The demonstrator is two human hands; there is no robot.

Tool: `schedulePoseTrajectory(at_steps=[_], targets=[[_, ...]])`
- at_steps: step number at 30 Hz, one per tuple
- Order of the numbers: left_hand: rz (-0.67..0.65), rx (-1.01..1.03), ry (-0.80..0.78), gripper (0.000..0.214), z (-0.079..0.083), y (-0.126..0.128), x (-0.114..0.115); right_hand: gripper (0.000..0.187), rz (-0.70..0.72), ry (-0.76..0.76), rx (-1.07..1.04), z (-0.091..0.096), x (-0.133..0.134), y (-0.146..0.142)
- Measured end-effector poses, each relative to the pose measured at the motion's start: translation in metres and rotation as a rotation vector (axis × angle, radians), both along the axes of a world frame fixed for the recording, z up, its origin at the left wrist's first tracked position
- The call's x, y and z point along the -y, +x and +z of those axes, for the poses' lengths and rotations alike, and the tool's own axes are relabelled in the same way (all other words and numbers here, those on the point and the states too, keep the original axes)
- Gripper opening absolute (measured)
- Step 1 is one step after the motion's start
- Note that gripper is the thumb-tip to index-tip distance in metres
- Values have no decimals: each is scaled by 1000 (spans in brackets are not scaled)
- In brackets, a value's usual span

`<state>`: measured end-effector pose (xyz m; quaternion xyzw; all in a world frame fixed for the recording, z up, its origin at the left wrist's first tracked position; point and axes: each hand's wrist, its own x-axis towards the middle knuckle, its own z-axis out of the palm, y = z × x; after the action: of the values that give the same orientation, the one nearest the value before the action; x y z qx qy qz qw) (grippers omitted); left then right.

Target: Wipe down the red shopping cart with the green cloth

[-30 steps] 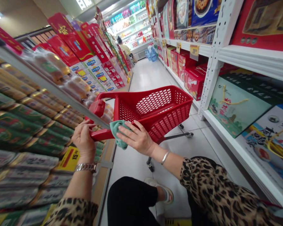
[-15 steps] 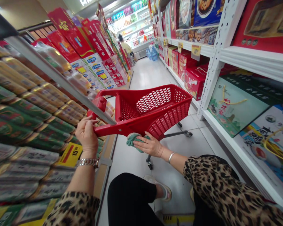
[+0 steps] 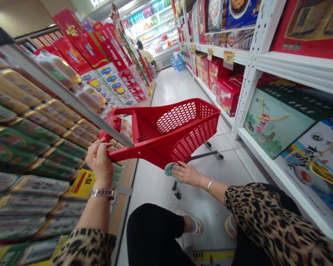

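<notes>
A red plastic shopping cart (image 3: 155, 146) on metal legs with casters stands in front of me, its basket walls full of holes. My left hand (image 3: 100, 160) is closed around the near end of its handle, at the left. Low on the cart's near side, my right hand (image 3: 186, 173) presses a green cloth (image 3: 170, 170) against the red plastic below the basket. Part of the cloth is hidden under the fingers. The inside of the basket shows no goods.
Stacked drink cans (image 3: 30, 147) line the left side, with a yellow price tag (image 3: 81, 183). A grey metal pole (image 3: 69, 96) slants across them. White shelving (image 3: 245, 74) with gift boxes runs along the right. Farther down the aisle are a person (image 3: 147, 55) and blue water bottles (image 3: 178, 62).
My right hand has slid the green cloth to the right and slightly down along the cart's side. The left hand keeps its grip; the cart appears shifted slightly left in view.
</notes>
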<state>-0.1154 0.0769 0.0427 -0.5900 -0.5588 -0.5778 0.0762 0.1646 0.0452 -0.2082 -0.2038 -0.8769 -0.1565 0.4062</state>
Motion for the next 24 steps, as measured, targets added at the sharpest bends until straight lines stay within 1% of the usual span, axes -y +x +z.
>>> schedulePoseTrajectory(at_steps=[2, 4, 5, 7, 8, 10, 11, 13, 17, 20, 24], targets=[[-14, 44, 45, 22, 1, 4, 1, 25, 1, 38, -53, 26, -1, -3], [-11, 50, 58, 22, 2, 7, 1, 27, -18, 82, -131, 61, -1, -4], [-7, 55, 63, 22, 3, 8, 2, 30, -51, 80, -160, 80, -1, -5], [-1, 65, 72, 22, 3, 9, 2, 35, -90, 47, -206, 116, -3, -6], [1, 68, 74, 22, 3, 9, 3, 37, -112, 10, -225, 130, -4, -6], [9, 59, 62, 22, 4, 10, 6, 39, -148, -54, -256, 151, -10, -8], [14, 49, 49, 22, 5, 11, 8, 39, -173, -76, -268, 157, -13, -9], [25, 30, 15, 21, 7, 12, 13, 38, -227, -88, -280, 161, -20, -12], [-2, 22, 11, 21, 10, 11, 20, 38, -251, -71, -256, 159, -31, -10], [-27, 9, 30, 21, 10, 8, 20, 38, -276, -113, -254, 157, -36, 2], [-36, 20, 34, 21, 8, 4, 21, 37, -364, -156, -258, 152, -42, 30]])
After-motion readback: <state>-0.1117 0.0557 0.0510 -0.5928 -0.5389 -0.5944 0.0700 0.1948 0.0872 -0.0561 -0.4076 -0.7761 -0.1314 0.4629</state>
